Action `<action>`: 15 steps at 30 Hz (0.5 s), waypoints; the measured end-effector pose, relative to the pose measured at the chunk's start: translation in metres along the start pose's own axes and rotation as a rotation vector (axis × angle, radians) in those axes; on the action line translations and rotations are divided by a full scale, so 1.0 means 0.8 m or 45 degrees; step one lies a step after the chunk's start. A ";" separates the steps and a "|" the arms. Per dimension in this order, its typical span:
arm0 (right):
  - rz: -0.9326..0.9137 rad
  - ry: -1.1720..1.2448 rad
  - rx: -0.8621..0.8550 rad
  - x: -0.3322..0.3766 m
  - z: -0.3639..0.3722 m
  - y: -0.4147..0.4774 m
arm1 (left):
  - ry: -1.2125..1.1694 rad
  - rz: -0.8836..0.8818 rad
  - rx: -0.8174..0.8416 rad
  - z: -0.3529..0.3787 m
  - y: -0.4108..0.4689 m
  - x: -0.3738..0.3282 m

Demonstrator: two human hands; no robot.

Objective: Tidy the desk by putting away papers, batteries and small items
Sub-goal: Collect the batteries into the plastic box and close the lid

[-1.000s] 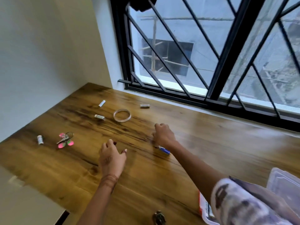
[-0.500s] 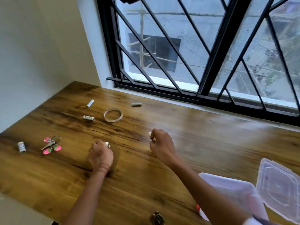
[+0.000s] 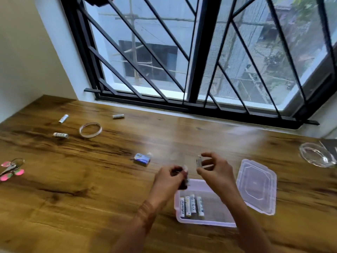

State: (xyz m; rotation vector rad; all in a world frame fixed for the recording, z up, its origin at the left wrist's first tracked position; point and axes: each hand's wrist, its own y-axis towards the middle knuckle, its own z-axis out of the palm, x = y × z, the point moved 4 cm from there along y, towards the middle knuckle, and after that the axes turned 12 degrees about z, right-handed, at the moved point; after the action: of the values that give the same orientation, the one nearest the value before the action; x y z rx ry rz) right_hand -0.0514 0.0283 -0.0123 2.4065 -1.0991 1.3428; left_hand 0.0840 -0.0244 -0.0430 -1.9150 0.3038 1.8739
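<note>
A clear plastic box [image 3: 215,220] sits on the wooden desk near the front, with several white batteries [image 3: 191,205] lying side by side inside. My left hand [image 3: 167,181] hovers over the box's far left corner, shut on a battery [image 3: 186,177]. My right hand [image 3: 217,172] is just above the box's far edge, pinching another battery [image 3: 199,161] upright between thumb and fingers. Loose batteries lie far left: one [image 3: 63,118], a second [image 3: 60,134] and a third [image 3: 118,116] near the window.
The box's lid [image 3: 256,186] lies open to its right. A small blue packet [image 3: 142,158] lies left of my hands. A tape ring [image 3: 90,129], keys with pink tags [image 3: 11,169] at the left edge and a glass dish [image 3: 316,157] at the far right rest on the desk [image 3: 73,198].
Both hands have come from the middle of the desk back to the box, each carrying a battery. The view has swung right, so the box and lid are now central.
</note>
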 end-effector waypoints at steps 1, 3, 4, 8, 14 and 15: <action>0.064 -0.037 0.023 -0.014 -0.012 -0.003 | 0.048 -0.016 0.070 0.021 -0.005 0.006; 0.181 -0.158 0.142 -0.040 -0.021 -0.013 | 0.270 0.009 0.138 0.052 -0.012 0.018; 0.221 -0.206 0.216 -0.051 -0.021 -0.017 | 0.424 0.030 0.158 0.064 -0.015 0.024; 0.202 -0.342 0.238 -0.073 -0.020 -0.019 | 0.899 0.060 0.174 0.087 -0.020 0.044; 0.058 -0.625 0.150 -0.071 -0.011 -0.030 | 1.118 0.083 0.016 0.090 -0.026 0.047; 0.059 -0.654 0.132 -0.073 -0.011 -0.031 | 1.130 0.082 0.002 0.090 -0.029 0.047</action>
State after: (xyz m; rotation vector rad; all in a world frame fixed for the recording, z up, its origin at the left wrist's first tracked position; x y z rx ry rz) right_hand -0.0593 0.0800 -0.0489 2.9131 -1.2223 0.8214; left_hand 0.0327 0.0344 -0.0752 -2.6496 0.6267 0.9321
